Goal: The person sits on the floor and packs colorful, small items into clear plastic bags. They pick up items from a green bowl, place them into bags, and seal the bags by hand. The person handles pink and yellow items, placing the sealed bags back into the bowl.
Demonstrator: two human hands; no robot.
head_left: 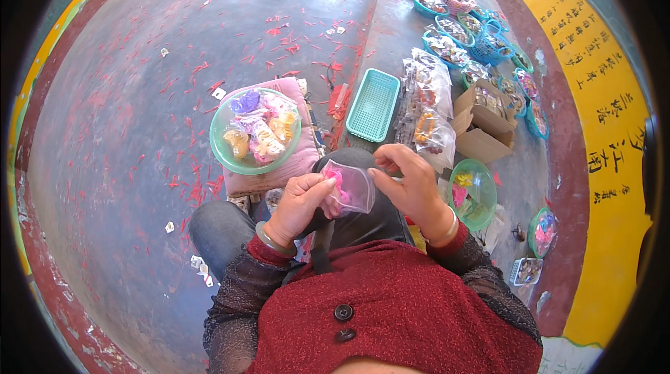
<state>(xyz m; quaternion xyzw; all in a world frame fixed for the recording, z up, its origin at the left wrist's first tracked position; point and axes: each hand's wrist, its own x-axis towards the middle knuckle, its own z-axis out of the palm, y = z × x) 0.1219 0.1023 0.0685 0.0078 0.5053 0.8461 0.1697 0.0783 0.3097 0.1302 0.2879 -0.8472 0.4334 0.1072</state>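
My left hand (299, 205) pinches a small clear plastic bag (359, 189) by its left side, above my lap. Something bright pink (335, 180) shows at that side, by the fingertips; its kind I cannot make out. At the bag's right edge is my right hand (412, 184), thumb and fingers bent and apart, with nothing visible between them. The thumb tip lies close to the plastic; whether it touches I cannot tell. Beyond my left hand, a pale green bowl (218, 138) holds several bagged purple, yellow, orange and pink pieces.
The bowl rests on a pink cushion (304, 112). A teal basket (373, 105), stacked clear packets (427, 105) and an open cardboard box (481, 144) stand ahead to the right. Nearer is a green bowl (486, 196). Several filled baskets line the right wall; red scraps litter the floor.
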